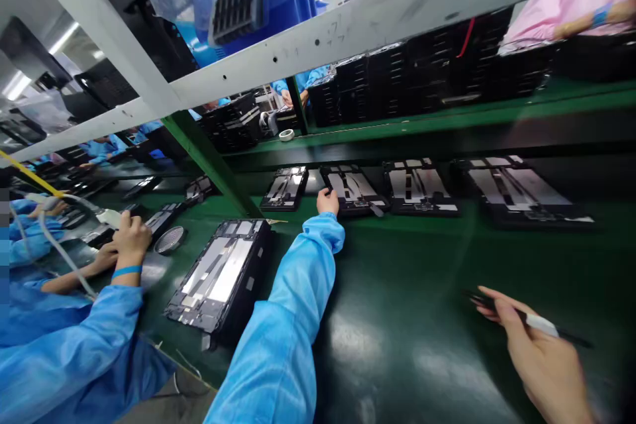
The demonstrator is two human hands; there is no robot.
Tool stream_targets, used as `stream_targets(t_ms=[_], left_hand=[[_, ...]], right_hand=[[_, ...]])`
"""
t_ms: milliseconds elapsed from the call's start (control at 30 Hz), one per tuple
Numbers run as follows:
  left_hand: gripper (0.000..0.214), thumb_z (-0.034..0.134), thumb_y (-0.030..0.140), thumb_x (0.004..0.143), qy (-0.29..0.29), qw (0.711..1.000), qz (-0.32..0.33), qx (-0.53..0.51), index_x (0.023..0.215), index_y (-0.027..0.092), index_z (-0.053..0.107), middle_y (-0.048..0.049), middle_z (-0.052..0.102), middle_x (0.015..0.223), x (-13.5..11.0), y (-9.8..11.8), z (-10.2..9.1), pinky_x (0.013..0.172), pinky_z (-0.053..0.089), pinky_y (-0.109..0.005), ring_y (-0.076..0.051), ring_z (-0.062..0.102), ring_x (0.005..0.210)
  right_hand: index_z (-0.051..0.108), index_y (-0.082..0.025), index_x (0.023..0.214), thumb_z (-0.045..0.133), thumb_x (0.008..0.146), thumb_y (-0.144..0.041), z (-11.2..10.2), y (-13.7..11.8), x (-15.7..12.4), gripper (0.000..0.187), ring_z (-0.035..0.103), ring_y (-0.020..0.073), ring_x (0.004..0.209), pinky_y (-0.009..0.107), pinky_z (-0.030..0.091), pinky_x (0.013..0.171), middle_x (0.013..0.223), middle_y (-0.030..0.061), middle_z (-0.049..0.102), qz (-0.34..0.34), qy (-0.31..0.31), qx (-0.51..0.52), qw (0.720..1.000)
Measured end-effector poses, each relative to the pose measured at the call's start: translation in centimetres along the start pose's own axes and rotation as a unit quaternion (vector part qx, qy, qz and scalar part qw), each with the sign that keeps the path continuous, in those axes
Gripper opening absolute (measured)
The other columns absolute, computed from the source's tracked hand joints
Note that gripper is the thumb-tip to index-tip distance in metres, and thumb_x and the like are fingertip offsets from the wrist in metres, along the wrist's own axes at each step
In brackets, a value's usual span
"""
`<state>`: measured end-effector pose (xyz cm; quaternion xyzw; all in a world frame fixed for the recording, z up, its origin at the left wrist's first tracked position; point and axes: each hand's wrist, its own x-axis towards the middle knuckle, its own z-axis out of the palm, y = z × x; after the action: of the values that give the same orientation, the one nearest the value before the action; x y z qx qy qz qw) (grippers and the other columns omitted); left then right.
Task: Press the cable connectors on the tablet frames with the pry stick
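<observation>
My left hand (328,201) reaches out in a blue sleeve, its fingers closed at the left edge of an opened tablet (354,187) with silver battery panels and dark flex cables. My right hand (544,354) is above the green bench (397,318), gripping a slim black tool (564,332) with a white label; it looks like tweezers, but its tip is blurred. Similar opened tablets lie in the row: one to the left (285,188), two to the right (420,187) (521,191). Nearer me, left of my forearm, stands a stack of tablets (218,275).
At left, a co-worker's hand (132,238) holds a white corded tool (110,217) near a round dish (170,240). A green post (209,162) and white shelf beam (298,40) cross ahead. Black trays (397,79) are stacked behind, beside a tape roll (287,135).
</observation>
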<state>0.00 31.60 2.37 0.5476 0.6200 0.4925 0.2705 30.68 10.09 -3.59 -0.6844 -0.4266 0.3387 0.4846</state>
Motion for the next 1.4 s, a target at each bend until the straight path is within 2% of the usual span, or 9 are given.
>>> stream_targets(t_ms=[100,233,367,467,600,733,1000,1167,1400], left_hand=[[0.036,0.059,0.036,0.096,0.022,0.992,-0.101,-0.070,0.125,0.016,0.056,-0.0096,0.058,0.123,-2.4,0.5,-2.1,0.087,0.054,-0.043,-0.022,0.062,0.104],[0.036,0.062,0.037,0.093,-0.018,0.978,-0.157,-0.134,0.119,0.013,0.059,-0.0084,0.065,0.107,-10.2,0.3,-5.0,0.078,0.055,-0.031,-0.016,0.065,0.088],[0.048,0.070,0.046,0.083,-0.100,0.967,-0.173,-0.159,0.116,0.013,0.061,-0.0068,0.069,0.092,-19.0,0.0,-5.3,0.067,0.052,-0.025,-0.016,0.065,0.076],[0.044,0.068,0.043,0.084,-0.150,0.965,-0.154,-0.150,0.117,0.015,0.062,-0.0090,0.068,0.104,-22.2,0.0,-5.0,0.079,0.052,-0.028,-0.018,0.065,0.092],[0.052,0.077,0.031,0.075,-0.225,0.966,-0.104,-0.072,0.123,0.018,0.062,-0.0092,0.061,0.117,-23.3,-0.2,-6.9,0.079,0.052,-0.029,-0.020,0.059,0.102],[0.069,0.067,0.021,0.083,-0.342,0.931,0.056,0.115,0.146,0.026,0.041,-0.0061,0.058,0.113,-25.7,-0.9,-8.7,0.074,0.054,-0.029,-0.018,0.060,0.092],[0.052,0.060,0.040,0.093,-0.270,0.899,0.225,0.261,0.139,0.023,0.045,-0.0087,0.062,0.116,-27.2,0.6,-8.0,0.082,0.056,-0.038,-0.024,0.063,0.099],[0.015,0.057,0.031,0.096,-0.278,0.893,0.295,0.197,0.105,0.021,0.064,-0.0031,0.068,0.091,-27.1,1.7,-7.4,0.072,0.052,-0.029,-0.018,0.064,0.082],[0.007,0.060,0.023,0.095,-0.275,0.931,0.223,0.086,0.095,0.021,0.066,0.0005,0.071,0.086,-26.5,0.9,-6.5,0.072,0.051,-0.024,-0.013,0.065,0.079]], right_hand=[[0.065,-0.016,0.115,0.052,0.082,-0.067,0.2,0.2,-0.5,0.062,0.073,0.0290,0.074,0.043,0.059,0.076,0.078,0.0085,0.076,-0.002,-0.028,0.063,0.998],[0.059,-0.015,0.128,0.057,0.084,-0.065,0.5,-0.3,-1.1,0.068,0.071,0.0245,0.066,0.034,0.059,0.059,0.079,0.0102,0.077,0.009,-0.045,0.104,0.993],[0.057,-0.017,0.132,0.055,0.090,-0.059,1.0,0.1,-1.1,0.060,0.074,0.0253,0.073,0.035,0.060,0.062,0.098,0.0149,0.077,-0.033,-0.070,0.081,0.994],[0.053,-0.018,0.136,0.051,0.093,-0.056,0.6,0.9,-1.4,0.057,0.075,0.0266,0.082,0.040,0.062,0.072,0.112,0.0175,0.074,-0.082,-0.110,0.019,0.990],[0.042,-0.024,0.145,0.063,0.088,-0.046,-1.1,1.6,-3.8,0.065,0.067,0.0308,0.113,0.047,0.055,0.096,0.130,0.0152,0.066,-0.116,-0.193,-0.056,0.973],[0.034,-0.027,0.150,0.071,0.081,-0.033,-2.4,1.7,-6.6,0.079,0.053,0.0328,0.130,0.046,0.053,0.100,0.144,0.0116,0.055,-0.140,-0.254,-0.102,0.952],[0.049,-0.027,0.138,0.068,0.086,-0.035,-3.6,-0.8,-7.1,0.056,0.062,0.0319,0.120,0.042,0.059,0.091,0.133,0.0089,0.065,-0.160,-0.193,-0.171,0.953],[0.054,-0.028,0.132,0.059,0.094,-0.023,-0.6,-3.4,-8.6,0.039,0.067,0.0253,0.114,0.039,0.056,0.095,0.127,0.0068,0.068,-0.268,-0.232,-0.130,0.926],[0.063,-0.026,0.120,0.057,0.091,-0.007,4.8,-4.8,-9.1,0.036,0.069,0.0216,0.086,0.034,0.056,0.077,0.093,0.0039,0.072,-0.290,-0.305,-0.106,0.901]])
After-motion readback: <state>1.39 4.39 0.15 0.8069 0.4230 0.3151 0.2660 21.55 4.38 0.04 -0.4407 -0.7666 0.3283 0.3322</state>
